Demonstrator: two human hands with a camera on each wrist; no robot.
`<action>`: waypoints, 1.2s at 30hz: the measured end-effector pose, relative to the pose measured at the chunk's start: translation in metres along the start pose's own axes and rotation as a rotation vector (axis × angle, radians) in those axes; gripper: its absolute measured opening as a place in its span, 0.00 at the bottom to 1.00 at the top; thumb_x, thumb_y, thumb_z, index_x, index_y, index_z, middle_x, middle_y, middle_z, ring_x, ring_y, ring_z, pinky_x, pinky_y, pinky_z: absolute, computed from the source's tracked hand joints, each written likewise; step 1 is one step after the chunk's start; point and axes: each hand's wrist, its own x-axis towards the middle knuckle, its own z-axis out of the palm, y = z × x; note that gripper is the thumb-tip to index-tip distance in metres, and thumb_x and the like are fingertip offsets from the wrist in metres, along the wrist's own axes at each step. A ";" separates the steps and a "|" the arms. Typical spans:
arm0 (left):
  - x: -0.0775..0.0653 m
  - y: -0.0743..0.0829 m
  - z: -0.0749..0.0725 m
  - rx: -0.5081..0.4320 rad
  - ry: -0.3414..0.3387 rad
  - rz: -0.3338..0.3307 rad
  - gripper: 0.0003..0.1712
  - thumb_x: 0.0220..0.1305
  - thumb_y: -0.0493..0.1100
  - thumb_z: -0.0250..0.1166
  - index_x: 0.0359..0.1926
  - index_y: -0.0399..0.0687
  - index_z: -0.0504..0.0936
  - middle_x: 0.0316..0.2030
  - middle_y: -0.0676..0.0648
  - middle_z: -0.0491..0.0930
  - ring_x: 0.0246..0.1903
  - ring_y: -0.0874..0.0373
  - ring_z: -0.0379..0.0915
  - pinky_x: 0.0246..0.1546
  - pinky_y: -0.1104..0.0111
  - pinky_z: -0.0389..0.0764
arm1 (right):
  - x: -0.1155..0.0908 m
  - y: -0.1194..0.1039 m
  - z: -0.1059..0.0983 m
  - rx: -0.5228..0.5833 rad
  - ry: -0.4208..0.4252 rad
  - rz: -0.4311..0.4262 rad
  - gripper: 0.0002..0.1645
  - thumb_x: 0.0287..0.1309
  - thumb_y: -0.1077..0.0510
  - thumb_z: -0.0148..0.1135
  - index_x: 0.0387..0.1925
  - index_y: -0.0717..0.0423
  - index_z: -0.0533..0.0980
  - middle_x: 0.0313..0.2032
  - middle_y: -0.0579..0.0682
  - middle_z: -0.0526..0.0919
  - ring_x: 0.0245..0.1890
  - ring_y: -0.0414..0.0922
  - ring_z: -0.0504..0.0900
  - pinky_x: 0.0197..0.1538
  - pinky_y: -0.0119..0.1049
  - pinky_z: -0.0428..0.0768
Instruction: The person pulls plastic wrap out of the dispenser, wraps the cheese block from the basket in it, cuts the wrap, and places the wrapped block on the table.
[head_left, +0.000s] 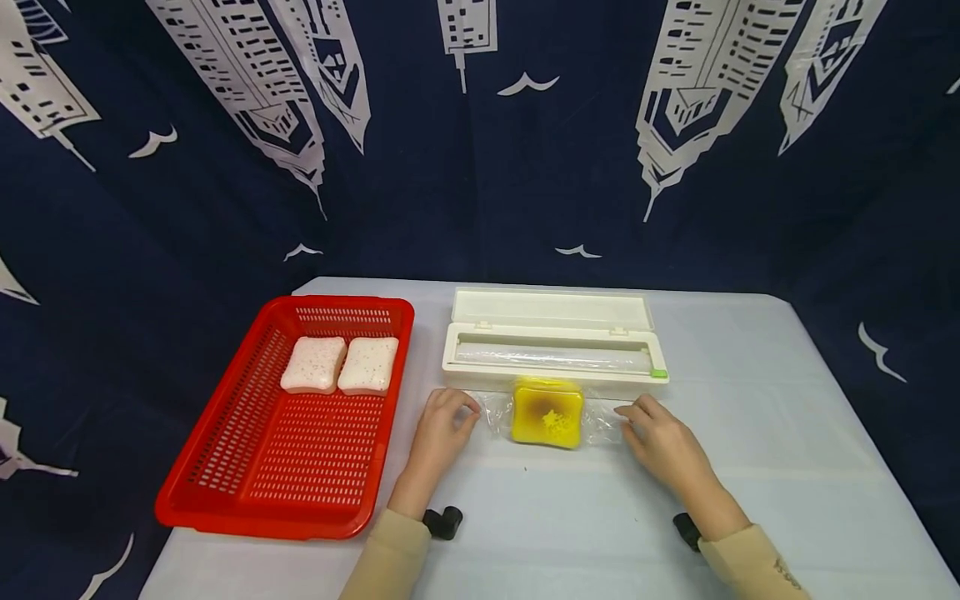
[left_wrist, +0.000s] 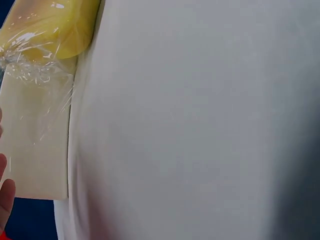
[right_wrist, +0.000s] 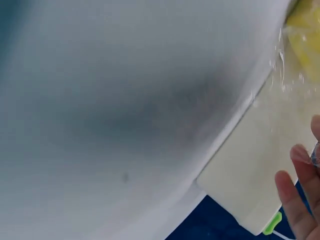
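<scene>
Yellow block (head_left: 547, 412) was wrapped in clear film (head_left: 602, 423) on the worktop (head_left: 540, 533), midway between the hands and just in front of the box (head_left: 476, 380); whether it lay flat or leaned on the box could not be told. Left hand (head_left: 442, 417): grip pinched, thumb and finger together at the film's left end. Right hand (head_left: 663, 429): grip likewise pinched at the opposite end, a bit of film showing by the fingertips in the right wrist view. Judgement: one end to each hand kept the pull even and the block centred; the film was bunched close to the block, suggesting tension or a twist. Box lid (head_left: 551, 308) was tipped back, presumably to keep the roll (head_left: 555, 358) within reach; the green tab (head_left: 658, 374) at its right end may have been a cutter. Basket (head_left: 318, 527) stood to the left, probably so the two white blocks (head_left: 313, 365) (head_left: 369, 365) in its far part were handy yet out of the way. Writing: no brand or label legible on box, basket or film; a small dark mark on the right sleeve (head_left: 742, 560) was unreadable.
</scene>
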 end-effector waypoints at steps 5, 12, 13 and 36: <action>-0.001 0.005 -0.004 0.114 -0.062 0.079 0.08 0.53 0.34 0.73 0.29 0.50 0.83 0.35 0.50 0.82 0.46 0.52 0.72 0.49 0.61 0.75 | -0.006 -0.005 0.005 0.006 0.020 -0.028 0.11 0.40 0.67 0.75 0.31 0.60 0.85 0.32 0.52 0.78 0.27 0.43 0.75 0.26 0.35 0.77; 0.009 0.019 -0.011 0.153 -0.008 0.028 0.07 0.61 0.43 0.69 0.38 0.48 0.81 0.42 0.47 0.81 0.47 0.50 0.72 0.48 0.59 0.75 | 0.006 -0.012 0.004 0.080 0.107 0.179 0.15 0.49 0.59 0.72 0.36 0.67 0.80 0.39 0.61 0.83 0.41 0.59 0.82 0.41 0.53 0.82; 0.011 0.021 -0.010 0.116 -0.009 0.017 0.08 0.62 0.43 0.68 0.41 0.47 0.80 0.44 0.47 0.81 0.49 0.50 0.73 0.50 0.59 0.76 | 0.009 -0.015 0.005 0.107 0.086 0.224 0.19 0.51 0.58 0.72 0.41 0.68 0.79 0.42 0.62 0.83 0.44 0.60 0.82 0.45 0.55 0.81; 0.006 0.042 0.032 0.181 -0.125 0.070 0.23 0.55 0.49 0.74 0.47 0.43 0.79 0.43 0.46 0.86 0.46 0.50 0.81 0.59 0.57 0.74 | 0.017 -0.053 0.031 0.157 0.021 0.294 0.32 0.46 0.59 0.77 0.54 0.67 0.78 0.46 0.61 0.84 0.45 0.58 0.86 0.44 0.49 0.84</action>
